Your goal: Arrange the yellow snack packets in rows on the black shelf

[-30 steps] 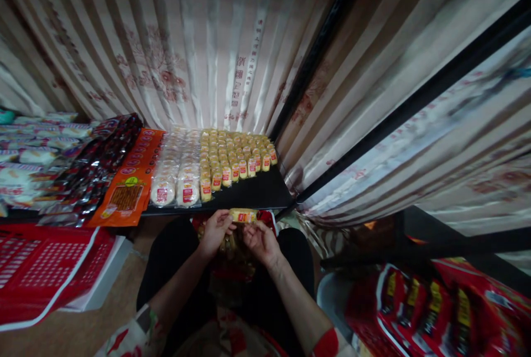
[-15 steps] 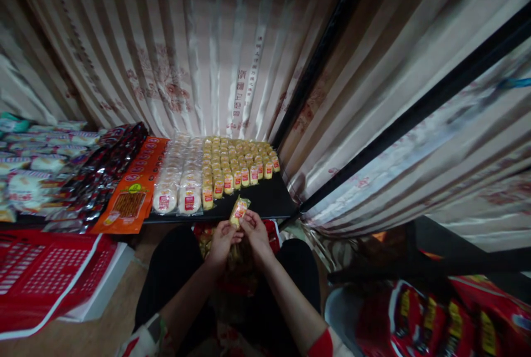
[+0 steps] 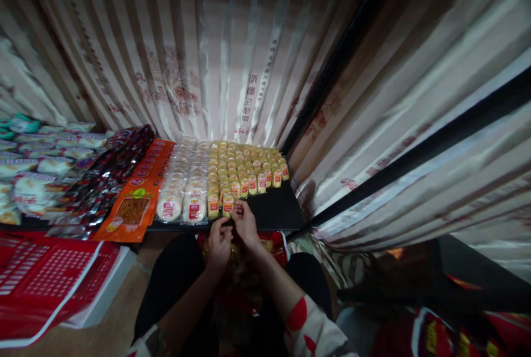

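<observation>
A small yellow wrapped snack packet (image 3: 228,203) with a red and white label stands at the front of the yellow rows, near the black table's front edge. My right hand (image 3: 246,225) is closed on its right side with thumb and fingertips. Just below the packet's lower end is my left hand (image 3: 219,243), its fingers curled inward. Whether they hold anything is hidden. Behind the packet, several rows of matching yellow packets (image 3: 244,163) stand close together. Left of them lie two columns of round white crackers (image 3: 194,207) in clear wrappers.
An orange snack bag (image 3: 135,202), dark shiny packs (image 3: 103,180) and white packs (image 3: 35,193) fill the table (image 3: 276,210) leftward. Between my knees is an open red bag (image 3: 282,246) of yellow packets. Curtains (image 3: 174,41) and dark poles (image 3: 415,169) enclose the table.
Both hands have moved forward and slightly left, carrying the yellow snack packet from above the red bag to the front of the rows. The view has shifted a little.
</observation>
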Demonstrator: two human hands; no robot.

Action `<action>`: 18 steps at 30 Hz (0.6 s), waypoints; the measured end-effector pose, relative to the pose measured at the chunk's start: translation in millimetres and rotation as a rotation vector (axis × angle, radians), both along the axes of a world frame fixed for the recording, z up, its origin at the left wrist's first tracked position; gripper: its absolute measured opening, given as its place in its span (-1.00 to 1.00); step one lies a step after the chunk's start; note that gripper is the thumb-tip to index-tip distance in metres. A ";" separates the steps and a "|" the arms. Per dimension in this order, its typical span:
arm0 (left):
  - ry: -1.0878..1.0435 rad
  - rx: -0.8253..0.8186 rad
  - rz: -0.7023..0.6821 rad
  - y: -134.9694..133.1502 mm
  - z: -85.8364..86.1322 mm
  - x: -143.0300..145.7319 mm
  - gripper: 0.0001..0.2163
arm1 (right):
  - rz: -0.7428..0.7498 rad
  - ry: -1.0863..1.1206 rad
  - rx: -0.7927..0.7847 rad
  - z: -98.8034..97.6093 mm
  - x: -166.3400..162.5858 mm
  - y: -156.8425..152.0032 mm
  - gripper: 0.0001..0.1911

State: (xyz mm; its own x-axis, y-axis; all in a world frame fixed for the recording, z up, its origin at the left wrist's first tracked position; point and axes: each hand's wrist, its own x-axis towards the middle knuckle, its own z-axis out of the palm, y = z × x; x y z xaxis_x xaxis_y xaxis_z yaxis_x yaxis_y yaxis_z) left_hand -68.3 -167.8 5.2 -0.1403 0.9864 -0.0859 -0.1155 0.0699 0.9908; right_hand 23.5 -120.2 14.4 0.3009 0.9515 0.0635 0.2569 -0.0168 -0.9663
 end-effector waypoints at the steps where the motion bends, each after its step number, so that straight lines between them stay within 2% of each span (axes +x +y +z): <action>1: 0.026 0.039 0.008 2.8 -0.4 -0.8 -0.75 | 0.001 -0.038 -0.003 0.0 -1.8 1.2 -0.81; 8: 0.165 0.211 0.008 19.0 -0.4 -6.0 -0.64 | -0.044 -0.312 0.055 8.5 -8.5 5.2 -0.81; 14: 0.223 0.235 -0.011 25.6 -8.0 -8.0 -0.63 | -0.015 -0.275 -0.001 2.3 -11.2 10.8 -0.81; 18: 0.202 0.204 -0.036 23.6 -3.7 -9.1 -0.61 | 0.016 -0.235 -0.036 2.7 -10.6 10.9 -0.80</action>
